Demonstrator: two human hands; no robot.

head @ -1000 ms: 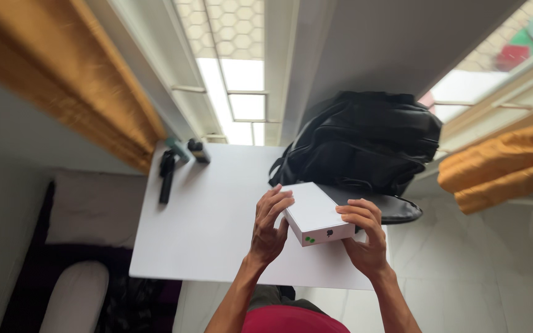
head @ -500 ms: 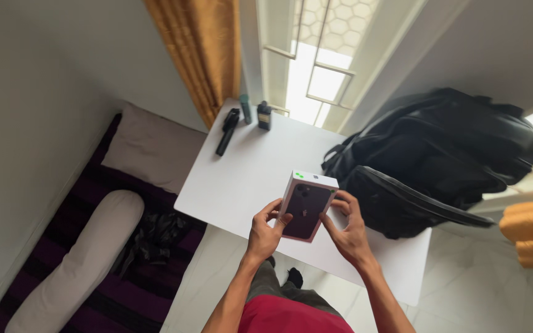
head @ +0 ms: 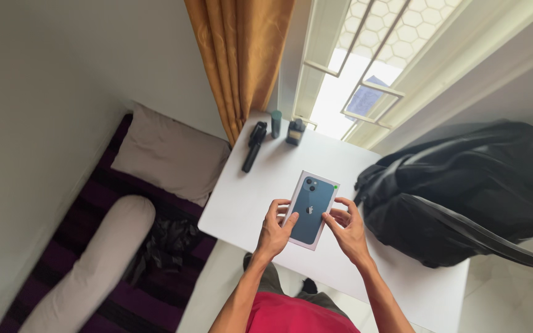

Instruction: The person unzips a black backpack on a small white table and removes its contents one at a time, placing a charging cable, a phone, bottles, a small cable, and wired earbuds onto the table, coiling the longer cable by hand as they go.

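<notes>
A flat white phone box (head: 311,208) with a dark blue phone pictured on its lid is held face up above the white table (head: 248,197). My left hand (head: 274,230) grips its lower left edge, thumb on the lid. My right hand (head: 347,229) holds the lower right edge with fingers curled around the side. A small green sticker sits at the box's top right corner.
A black backpack (head: 464,191) lies on the table's right part. At the far edge lie a black handle-shaped device (head: 254,145), a dark green tube (head: 276,123) and a small dark bottle (head: 295,131). A bed with a grey pillow (head: 171,161) and white bolster (head: 90,265) is at left; an orange curtain (head: 242,55) hangs behind.
The box has been turned from showing its white side to lid facing up. My view has swung left, bringing the bed and curtain into sight.
</notes>
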